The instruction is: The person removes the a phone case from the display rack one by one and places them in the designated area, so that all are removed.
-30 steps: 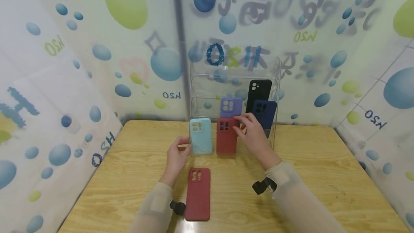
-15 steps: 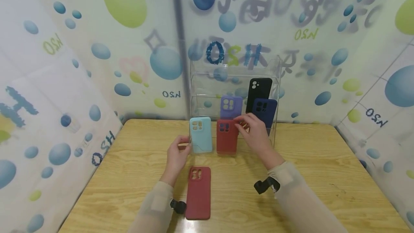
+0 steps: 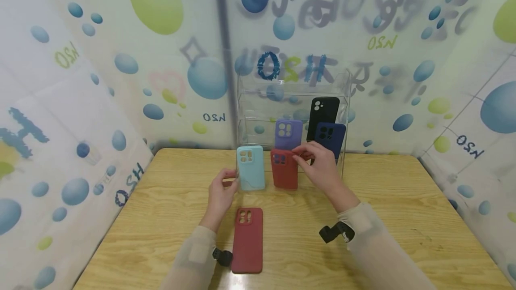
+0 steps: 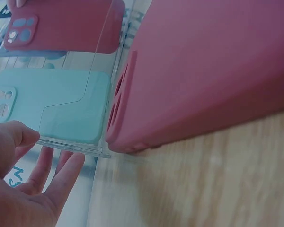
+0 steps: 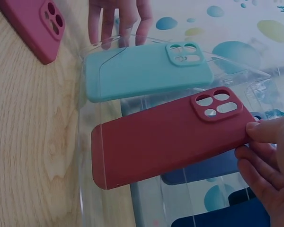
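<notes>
In the head view a red phone case (image 3: 285, 169) stands in the front row of a clear acrylic display rack (image 3: 293, 87). My right hand (image 3: 320, 163) pinches this case at its upper right corner, with the thumb (image 5: 264, 130) on the near face in the right wrist view. Left of it, a light-blue phone case (image 3: 251, 168) sits in the same row. My left hand (image 3: 222, 191) grips the rack's left side edge, and its thumb (image 4: 24, 133) lies on that edge beside the light-blue case.
Behind the red case stands a purple phone case (image 3: 288, 134). To the right are a black case (image 3: 323, 113) and a dark-blue case (image 3: 332, 140) in the rack. Another red case (image 3: 247, 240) lies on the wooden table (image 3: 403, 218) in front.
My right hand has shifted slightly right with the red case, whose lower end has swung right and a little upward. My left hand stays in place on the rack.
</notes>
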{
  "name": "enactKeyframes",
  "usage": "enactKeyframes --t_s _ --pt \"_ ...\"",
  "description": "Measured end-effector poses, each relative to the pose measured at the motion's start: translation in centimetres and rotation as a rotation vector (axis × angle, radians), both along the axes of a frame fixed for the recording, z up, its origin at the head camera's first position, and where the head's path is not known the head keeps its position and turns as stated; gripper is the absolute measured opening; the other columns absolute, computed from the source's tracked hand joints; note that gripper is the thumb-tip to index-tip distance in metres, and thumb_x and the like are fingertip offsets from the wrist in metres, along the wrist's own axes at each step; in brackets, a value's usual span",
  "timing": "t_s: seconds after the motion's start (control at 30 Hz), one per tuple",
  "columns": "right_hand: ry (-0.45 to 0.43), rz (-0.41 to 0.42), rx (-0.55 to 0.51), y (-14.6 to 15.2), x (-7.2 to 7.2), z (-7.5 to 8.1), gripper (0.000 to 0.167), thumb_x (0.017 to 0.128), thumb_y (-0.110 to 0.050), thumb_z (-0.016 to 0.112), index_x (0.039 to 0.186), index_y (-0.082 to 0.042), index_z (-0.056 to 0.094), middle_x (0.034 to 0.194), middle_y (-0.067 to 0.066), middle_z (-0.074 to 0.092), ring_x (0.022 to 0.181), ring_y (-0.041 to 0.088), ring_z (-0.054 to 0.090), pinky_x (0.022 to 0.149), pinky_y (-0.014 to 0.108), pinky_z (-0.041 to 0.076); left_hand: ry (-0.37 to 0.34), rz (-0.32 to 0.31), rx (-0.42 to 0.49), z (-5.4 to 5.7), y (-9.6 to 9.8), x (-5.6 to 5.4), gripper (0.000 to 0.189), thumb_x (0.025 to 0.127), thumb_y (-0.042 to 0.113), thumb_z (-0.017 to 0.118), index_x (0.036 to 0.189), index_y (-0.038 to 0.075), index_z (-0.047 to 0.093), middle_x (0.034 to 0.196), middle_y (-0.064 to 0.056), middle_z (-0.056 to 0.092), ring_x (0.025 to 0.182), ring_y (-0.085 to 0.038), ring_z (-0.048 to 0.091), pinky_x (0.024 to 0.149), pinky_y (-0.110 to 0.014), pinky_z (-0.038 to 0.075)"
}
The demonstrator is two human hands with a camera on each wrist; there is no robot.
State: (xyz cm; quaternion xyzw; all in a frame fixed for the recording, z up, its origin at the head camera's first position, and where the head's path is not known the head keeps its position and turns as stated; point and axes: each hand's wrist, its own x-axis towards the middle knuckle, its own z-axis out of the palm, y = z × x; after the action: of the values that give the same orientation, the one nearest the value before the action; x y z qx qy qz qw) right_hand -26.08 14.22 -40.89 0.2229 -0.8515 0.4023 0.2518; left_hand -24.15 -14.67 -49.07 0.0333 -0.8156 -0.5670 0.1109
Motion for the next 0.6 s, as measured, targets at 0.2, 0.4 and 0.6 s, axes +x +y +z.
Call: enactKeyframes --t_s 0.2,0.4,0.6 --pt "0.015 0.005 -0.059 -0.1 0.7 1.3 0.012 0.089 -0.008 0.08 0.101 -0.009 0.078 0.097 0.004 0.073 0.08 0.016 0.072 0.074 0.04 0.064 0.0 -0.002 0.008 0.0 0.0 0.0 0.017 0.097 0.003 0.066 0.114 0.006 0.068 0.121 -0.018 0.069 0.104 -0.037 0.069 0.078 -0.036 0.063" --pt "0.014 0.03 -0.098 -0.3 1.9 2.7 0.013 0.09 -0.009 0.08 0.102 -0.01 0.077 0.098 0.002 0.073 0.08 0.013 0.071 0.072 0.029 0.062 0.006 -0.001 0.009 0.0 0.1 0.0 0.017 0.097 0.003 0.066 0.113 0.006 0.068 0.12 -0.018 0.068 0.103 -0.038 0.069 0.076 -0.035 0.064" --pt "-0.107 0.043 -0.097 -0.2 3.0 2.8 0.013 0.091 -0.013 0.08 0.104 -0.015 0.078 0.097 -0.001 0.075 0.079 0.01 0.071 0.07 0.029 0.061 0.004 -0.002 -0.01 0.0 0.0 0.1 0.017 0.097 0.004 0.066 0.114 0.006 0.068 0.121 -0.018 0.068 0.104 -0.038 0.07 0.077 -0.036 0.064"
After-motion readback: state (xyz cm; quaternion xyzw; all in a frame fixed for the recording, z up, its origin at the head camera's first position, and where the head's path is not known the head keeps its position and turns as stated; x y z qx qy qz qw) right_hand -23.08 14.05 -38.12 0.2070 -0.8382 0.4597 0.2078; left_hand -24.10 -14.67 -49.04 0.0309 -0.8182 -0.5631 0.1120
